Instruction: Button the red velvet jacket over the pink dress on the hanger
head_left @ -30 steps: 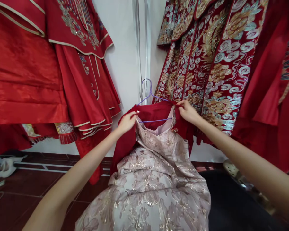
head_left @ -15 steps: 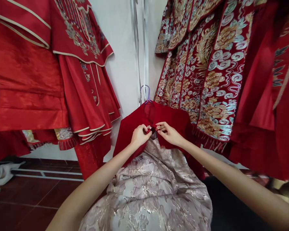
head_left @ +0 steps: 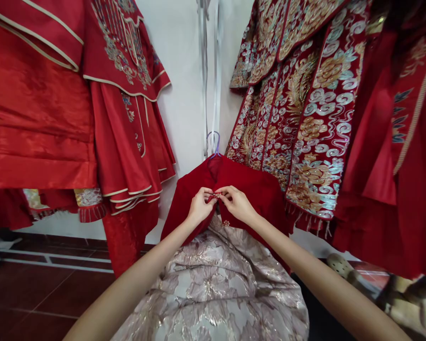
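Observation:
A dark red velvet jacket hangs on a purple hanger over a pale, shiny floral dress. At its neckline, my left hand pinches the left front edge by a small beaded fastener. My right hand pinches the opposite half between thumb and fingers. Both halves meet between my fingertips, which partly cover them; whether they are hooked together I cannot tell. Lower on the right front edge, a second beaded fastener shows, untouched.
Red garments with pale trim hang close on the left. A heavily embroidered red costume and plain red cloth hang on the right. White metal rails run low over dark red floor tiles.
My hands have come together, bringing the two front edges of the jacket and their beaded fastener halves into contact. The view has shifted slightly.

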`<act>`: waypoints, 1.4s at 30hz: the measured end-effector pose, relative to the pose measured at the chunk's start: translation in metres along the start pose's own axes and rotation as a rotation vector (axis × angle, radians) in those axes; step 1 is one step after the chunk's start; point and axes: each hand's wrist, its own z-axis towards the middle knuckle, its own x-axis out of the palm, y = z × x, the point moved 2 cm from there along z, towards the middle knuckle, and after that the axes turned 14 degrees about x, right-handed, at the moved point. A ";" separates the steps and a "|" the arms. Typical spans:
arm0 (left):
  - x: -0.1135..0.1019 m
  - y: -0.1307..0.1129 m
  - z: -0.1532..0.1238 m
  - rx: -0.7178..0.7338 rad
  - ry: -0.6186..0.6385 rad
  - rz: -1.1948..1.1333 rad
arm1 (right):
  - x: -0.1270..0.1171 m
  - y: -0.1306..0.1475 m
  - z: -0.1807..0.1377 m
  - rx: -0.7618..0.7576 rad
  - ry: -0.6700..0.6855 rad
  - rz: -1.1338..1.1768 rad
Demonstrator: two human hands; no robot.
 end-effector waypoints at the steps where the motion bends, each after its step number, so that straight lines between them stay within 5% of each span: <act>1: -0.001 0.001 0.000 -0.013 -0.003 -0.010 | 0.001 0.002 0.000 -0.009 -0.009 -0.025; 11: -0.012 -0.008 0.002 0.079 0.112 0.104 | -0.008 0.008 -0.002 -0.025 -0.081 -0.197; 26: -0.008 -0.013 0.028 -0.056 0.324 0.323 | -0.001 0.001 0.006 -0.026 -0.093 -0.189; 42: -0.001 -0.036 0.031 0.181 0.400 0.633 | -0.014 -0.009 0.012 0.058 -0.027 0.044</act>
